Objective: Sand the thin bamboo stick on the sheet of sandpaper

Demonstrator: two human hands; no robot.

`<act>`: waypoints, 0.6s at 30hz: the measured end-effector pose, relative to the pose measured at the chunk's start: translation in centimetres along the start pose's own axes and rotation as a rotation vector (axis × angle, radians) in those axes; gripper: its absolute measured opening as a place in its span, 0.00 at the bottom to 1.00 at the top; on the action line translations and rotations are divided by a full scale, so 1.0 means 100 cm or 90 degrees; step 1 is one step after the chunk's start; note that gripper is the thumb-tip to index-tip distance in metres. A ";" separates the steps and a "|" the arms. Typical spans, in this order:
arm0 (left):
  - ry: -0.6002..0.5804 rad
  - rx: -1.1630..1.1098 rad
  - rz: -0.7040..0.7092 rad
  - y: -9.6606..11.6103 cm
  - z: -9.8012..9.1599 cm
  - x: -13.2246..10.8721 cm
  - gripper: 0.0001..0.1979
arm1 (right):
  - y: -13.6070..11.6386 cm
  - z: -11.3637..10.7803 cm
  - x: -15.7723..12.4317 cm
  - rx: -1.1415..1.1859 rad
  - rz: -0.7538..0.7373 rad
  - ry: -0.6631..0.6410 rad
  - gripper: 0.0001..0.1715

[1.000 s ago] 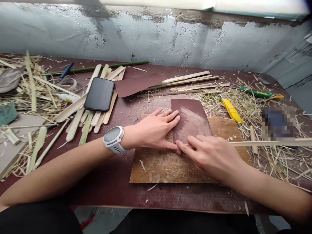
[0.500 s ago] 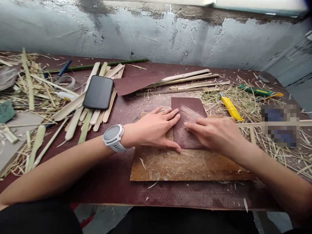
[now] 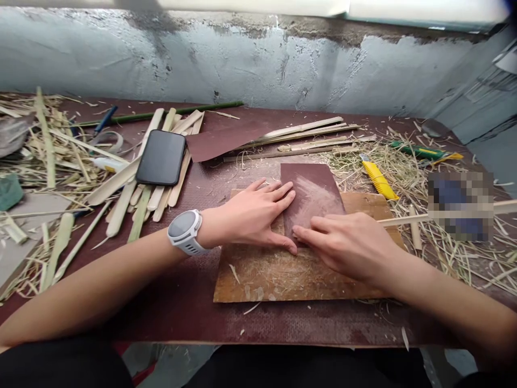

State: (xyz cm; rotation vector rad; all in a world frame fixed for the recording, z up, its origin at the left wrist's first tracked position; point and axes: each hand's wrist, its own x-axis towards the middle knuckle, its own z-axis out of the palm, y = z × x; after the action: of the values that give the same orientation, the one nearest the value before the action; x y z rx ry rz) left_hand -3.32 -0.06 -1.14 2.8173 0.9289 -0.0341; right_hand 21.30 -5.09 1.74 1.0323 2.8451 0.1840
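Observation:
A sheet of dark red-brown sandpaper (image 3: 319,186), streaked with pale dust, lies on a worn wooden board (image 3: 258,280). My left hand (image 3: 258,213) is spread flat, its fingertips and thumb along the paper's left edge. Over the lower right of the sheet, my right hand (image 3: 347,242) is closed around a thin bamboo strip (image 3: 398,220). The strip's long end sticks out to the right past a blurred patch; its other end is hidden under my fingers, low against the sandpaper.
Left of the board, a black phone (image 3: 160,157) rests on flat bamboo pieces (image 3: 123,207). Another sandpaper sheet (image 3: 222,141) and bamboo strips (image 3: 311,128) lie behind. To the right are a yellow-handled cutter (image 3: 378,178), a green tool (image 3: 420,151) and shavings (image 3: 456,258).
My right hand has slid toward me and slightly left across the sandpaper, with the bamboo strip in it. My left hand stays in place on the sheet.

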 end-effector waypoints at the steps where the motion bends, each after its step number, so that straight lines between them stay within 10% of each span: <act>1: 0.006 0.000 0.004 -0.001 0.001 0.000 0.58 | 0.001 0.000 0.001 0.001 0.017 -0.001 0.13; 5: 0.011 -0.002 0.010 -0.002 0.002 0.001 0.59 | 0.000 -0.001 0.002 -0.121 0.138 0.017 0.17; 10: -0.008 0.009 0.001 0.001 0.001 0.000 0.59 | -0.015 -0.005 -0.002 -0.046 0.008 -0.005 0.17; 13: 0.005 0.019 0.008 0.000 0.002 0.001 0.60 | -0.005 -0.004 -0.002 -0.053 0.094 -0.013 0.13; 18: 0.144 0.157 0.090 0.003 -0.007 -0.004 0.52 | 0.009 -0.001 0.002 -0.128 0.185 -0.015 0.16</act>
State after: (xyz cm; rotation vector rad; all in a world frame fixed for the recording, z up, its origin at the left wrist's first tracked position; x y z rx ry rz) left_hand -3.48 -0.37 -0.35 3.1600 0.8140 0.2057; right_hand 21.74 -4.28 1.93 1.3827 2.5769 0.4673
